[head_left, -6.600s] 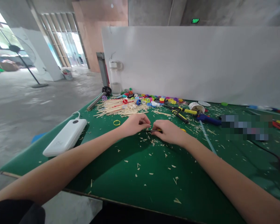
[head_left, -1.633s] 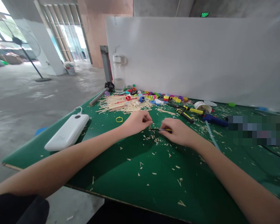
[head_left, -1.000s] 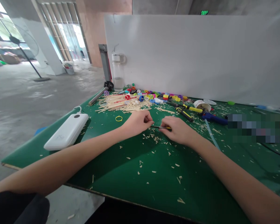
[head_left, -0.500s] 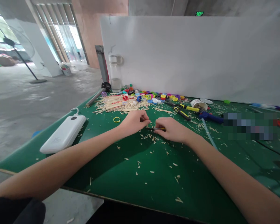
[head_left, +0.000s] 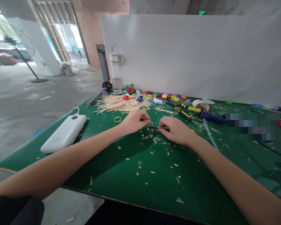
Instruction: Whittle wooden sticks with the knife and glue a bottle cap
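Note:
My left hand [head_left: 137, 122] is closed in a pinch over the green table [head_left: 121, 184]. A tiny pale bit shows at its fingertips, too small and hidden to name. Just to the right, my right hand [head_left: 174, 129] is wrapped round a utility knife [head_left: 164, 127] with a black and yellow handle. The dark blade points left, its tip close to my left fingertips. Below both hands lie pale wood shavings [head_left: 152, 137], with more scattered toward the front edge.
Behind my hands are a pile of thin wooden sticks [head_left: 114, 103] and coloured bottle caps [head_left: 164, 97]. Yellow-black pliers [head_left: 184, 114] and a tipped paper cup [head_left: 200, 104] lie right. A white power bank [head_left: 64, 132], yellow ring [head_left: 117, 119] and water bottle [head_left: 116, 73] are left.
My right hand has shifted slightly right with the knife, so more of the blade shows between the hands. My left hand stays nearly in place, still pinched.

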Demonstrator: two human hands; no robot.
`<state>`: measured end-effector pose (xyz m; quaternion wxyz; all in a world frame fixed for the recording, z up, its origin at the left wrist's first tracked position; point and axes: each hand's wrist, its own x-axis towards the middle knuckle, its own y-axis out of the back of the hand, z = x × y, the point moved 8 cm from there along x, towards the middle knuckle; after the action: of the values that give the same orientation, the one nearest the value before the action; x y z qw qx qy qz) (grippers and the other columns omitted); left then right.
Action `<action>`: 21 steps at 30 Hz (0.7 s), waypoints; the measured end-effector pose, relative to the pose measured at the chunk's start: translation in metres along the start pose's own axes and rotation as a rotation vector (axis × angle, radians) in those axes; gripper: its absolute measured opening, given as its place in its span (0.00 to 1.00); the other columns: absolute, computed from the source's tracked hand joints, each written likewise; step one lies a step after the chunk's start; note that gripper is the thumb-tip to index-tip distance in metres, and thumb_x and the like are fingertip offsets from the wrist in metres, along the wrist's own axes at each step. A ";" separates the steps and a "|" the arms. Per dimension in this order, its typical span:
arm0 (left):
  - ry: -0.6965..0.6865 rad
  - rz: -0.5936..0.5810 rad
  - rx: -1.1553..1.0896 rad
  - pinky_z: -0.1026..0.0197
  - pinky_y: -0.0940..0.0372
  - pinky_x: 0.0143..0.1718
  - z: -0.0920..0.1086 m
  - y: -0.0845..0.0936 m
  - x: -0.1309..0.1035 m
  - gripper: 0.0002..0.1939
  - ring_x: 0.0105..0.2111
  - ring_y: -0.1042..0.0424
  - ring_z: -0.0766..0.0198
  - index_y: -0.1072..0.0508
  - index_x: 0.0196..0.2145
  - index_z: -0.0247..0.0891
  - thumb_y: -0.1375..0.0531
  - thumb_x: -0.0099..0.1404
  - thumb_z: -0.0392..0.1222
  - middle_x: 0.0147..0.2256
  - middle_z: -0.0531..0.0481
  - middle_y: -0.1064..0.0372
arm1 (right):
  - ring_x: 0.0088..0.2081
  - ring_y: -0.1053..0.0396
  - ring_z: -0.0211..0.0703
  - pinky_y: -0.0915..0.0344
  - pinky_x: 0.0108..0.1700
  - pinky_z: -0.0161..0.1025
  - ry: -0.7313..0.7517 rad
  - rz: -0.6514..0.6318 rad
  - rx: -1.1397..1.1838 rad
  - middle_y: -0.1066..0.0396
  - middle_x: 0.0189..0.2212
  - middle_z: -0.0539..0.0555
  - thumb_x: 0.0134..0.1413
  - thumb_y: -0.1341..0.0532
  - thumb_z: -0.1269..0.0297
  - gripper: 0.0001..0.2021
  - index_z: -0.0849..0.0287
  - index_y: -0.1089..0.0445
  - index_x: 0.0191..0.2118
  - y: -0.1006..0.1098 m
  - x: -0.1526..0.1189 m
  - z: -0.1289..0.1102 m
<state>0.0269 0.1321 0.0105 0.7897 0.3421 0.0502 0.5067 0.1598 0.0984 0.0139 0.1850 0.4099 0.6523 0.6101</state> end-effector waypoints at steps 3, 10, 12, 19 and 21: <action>-0.023 -0.007 -0.010 0.64 0.35 0.28 0.002 -0.002 -0.001 0.05 0.29 0.26 0.66 0.30 0.30 0.36 0.41 0.58 0.41 0.29 0.47 0.26 | 0.31 0.40 0.40 0.44 0.33 0.39 0.007 0.000 0.012 0.35 0.28 0.53 0.55 0.44 0.61 0.08 0.57 0.40 0.28 0.001 0.002 -0.001; -0.064 -0.026 0.050 0.63 0.34 0.30 0.013 -0.005 -0.003 0.05 0.29 0.27 0.66 0.29 0.31 0.36 0.42 0.59 0.40 0.30 0.48 0.25 | 0.26 0.41 0.37 0.47 0.28 0.38 -0.011 -0.107 0.058 0.35 0.24 0.50 0.52 0.41 0.62 0.08 0.57 0.40 0.26 -0.006 0.014 -0.001; -0.086 -0.027 0.073 0.63 0.34 0.30 0.017 -0.005 -0.003 0.04 0.29 0.27 0.66 0.29 0.31 0.37 0.42 0.59 0.39 0.30 0.48 0.25 | 0.25 0.41 0.37 0.48 0.28 0.38 -0.031 -0.122 0.073 0.36 0.23 0.50 0.52 0.41 0.62 0.08 0.57 0.40 0.25 -0.007 0.017 -0.001; -0.117 0.001 0.109 0.63 0.33 0.32 0.012 0.000 -0.001 0.04 0.30 0.26 0.66 0.30 0.32 0.37 0.42 0.59 0.39 0.31 0.49 0.25 | 0.26 0.40 0.36 0.47 0.28 0.37 -0.031 -0.189 0.149 0.35 0.24 0.50 0.50 0.41 0.63 0.06 0.57 0.37 0.26 -0.005 0.009 -0.006; -0.112 -0.002 0.093 0.63 0.32 0.33 0.009 0.000 -0.001 0.04 0.31 0.26 0.66 0.30 0.32 0.37 0.42 0.59 0.39 0.32 0.48 0.25 | 0.27 0.39 0.37 0.47 0.29 0.38 -0.011 -0.179 0.151 0.34 0.26 0.50 0.51 0.41 0.62 0.06 0.57 0.36 0.27 -0.004 0.004 -0.008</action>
<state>0.0302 0.1267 0.0176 0.7750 0.4060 0.0298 0.4833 0.1505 0.0969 0.0126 0.2110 0.3660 0.7295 0.5379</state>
